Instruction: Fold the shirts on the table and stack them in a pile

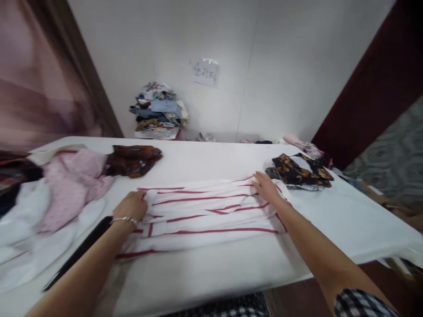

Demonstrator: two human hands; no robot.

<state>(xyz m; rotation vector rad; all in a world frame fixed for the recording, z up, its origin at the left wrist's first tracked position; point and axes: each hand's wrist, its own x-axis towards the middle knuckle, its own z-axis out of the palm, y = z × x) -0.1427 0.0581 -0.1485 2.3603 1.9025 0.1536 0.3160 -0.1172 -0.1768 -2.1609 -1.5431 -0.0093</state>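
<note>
Left hand [132,206] curls its fingers onto the striped garment [205,211], right hand [266,187] presses flat, fingers spread, on its far end; it lies mid-table [211,273], near the front edge.

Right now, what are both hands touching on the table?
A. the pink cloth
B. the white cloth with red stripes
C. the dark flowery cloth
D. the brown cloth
B: the left hand and the right hand both rest on the striped cloth, one at each end, while the pink cloth, brown cloth and flowery cloth lie apart, untouched.
</note>
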